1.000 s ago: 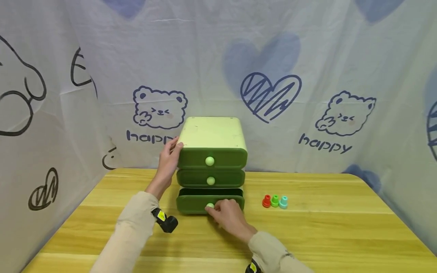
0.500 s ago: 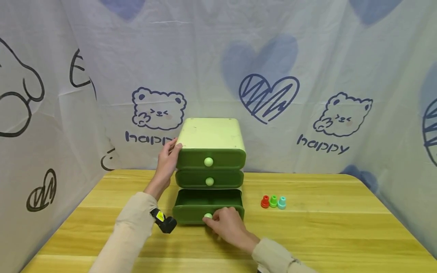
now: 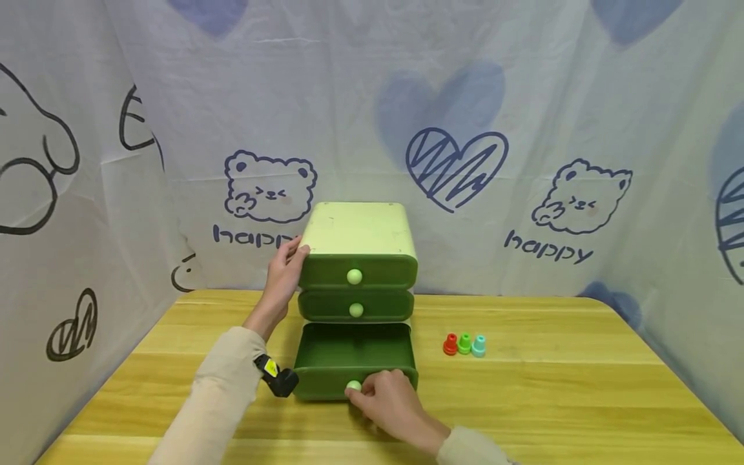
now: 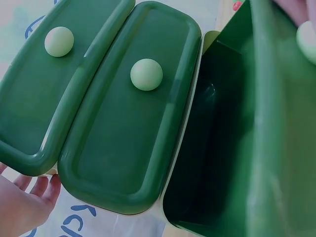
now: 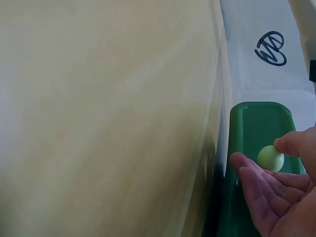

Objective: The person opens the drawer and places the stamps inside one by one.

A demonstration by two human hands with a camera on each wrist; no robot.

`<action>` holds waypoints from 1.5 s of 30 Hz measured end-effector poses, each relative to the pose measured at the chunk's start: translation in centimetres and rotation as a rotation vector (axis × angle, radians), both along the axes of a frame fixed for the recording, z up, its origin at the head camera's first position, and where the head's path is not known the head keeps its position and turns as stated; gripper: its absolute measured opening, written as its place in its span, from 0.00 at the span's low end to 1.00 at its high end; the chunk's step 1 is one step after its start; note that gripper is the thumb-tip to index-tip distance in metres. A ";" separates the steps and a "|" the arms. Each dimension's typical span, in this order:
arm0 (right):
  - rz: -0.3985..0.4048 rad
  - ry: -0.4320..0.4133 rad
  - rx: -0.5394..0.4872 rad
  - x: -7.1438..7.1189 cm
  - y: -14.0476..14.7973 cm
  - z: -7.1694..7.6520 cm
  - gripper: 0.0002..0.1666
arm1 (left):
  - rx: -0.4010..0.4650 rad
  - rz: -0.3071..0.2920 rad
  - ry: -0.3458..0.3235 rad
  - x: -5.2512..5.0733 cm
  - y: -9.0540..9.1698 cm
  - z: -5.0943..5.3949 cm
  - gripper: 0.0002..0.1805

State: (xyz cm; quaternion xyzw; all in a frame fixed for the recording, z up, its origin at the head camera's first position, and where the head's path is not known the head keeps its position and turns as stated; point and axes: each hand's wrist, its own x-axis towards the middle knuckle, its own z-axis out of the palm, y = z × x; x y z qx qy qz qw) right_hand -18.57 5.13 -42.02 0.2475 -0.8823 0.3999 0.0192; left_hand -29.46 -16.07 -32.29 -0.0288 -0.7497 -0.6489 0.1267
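Observation:
A small cabinet (image 3: 360, 227) with a pale green top and three dark green drawers stands on the table. Its bottom drawer (image 3: 322, 383) is pulled well out, and nothing shows inside it. My right hand (image 3: 395, 403) pinches that drawer's pale round knob (image 5: 270, 158) between thumb and fingers. Against the cabinet's upper left side rests my left hand (image 3: 283, 274), its fingers along the side and the thumb near the top front corner. The top drawer (image 3: 386, 271) and the middle drawer (image 4: 126, 118) are closed, each with a round knob.
To the cabinet's right, a red peg-like piece (image 3: 450, 345), a green one (image 3: 465, 343) and a light blue one (image 3: 479, 346) stand in a row on the wooden table (image 3: 552, 387). A printed cloth (image 3: 360, 97) hangs behind.
The bottom drawer has slid toward me, from slightly ajar to far out, with my right hand on its knob. My left hand has stayed at the cabinet's side.

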 end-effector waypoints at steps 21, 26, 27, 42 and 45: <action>0.016 -0.125 0.021 1.8 0.1 -0.4 0.16 | -0.024 0.011 -0.009 0.0 -0.1 0.1 0.30; 0.033 -0.130 0.042 1.8 0.2 -0.3 0.16 | -0.022 0.013 -0.008 0.0 -0.2 0.1 0.30; 0.039 -0.126 0.055 1.8 0.3 -0.2 0.16 | -0.022 0.012 -0.008 0.0 -0.2 0.1 0.30; 0.074 -0.145 0.038 1.8 4.9 3.4 0.10 | -0.006 0.008 -0.002 -0.1 0.0 0.1 0.30; 0.041 -0.137 0.014 1.2 6.1 4.1 0.10 | 0.000 0.007 0.000 -0.1 0.0 -0.1 0.30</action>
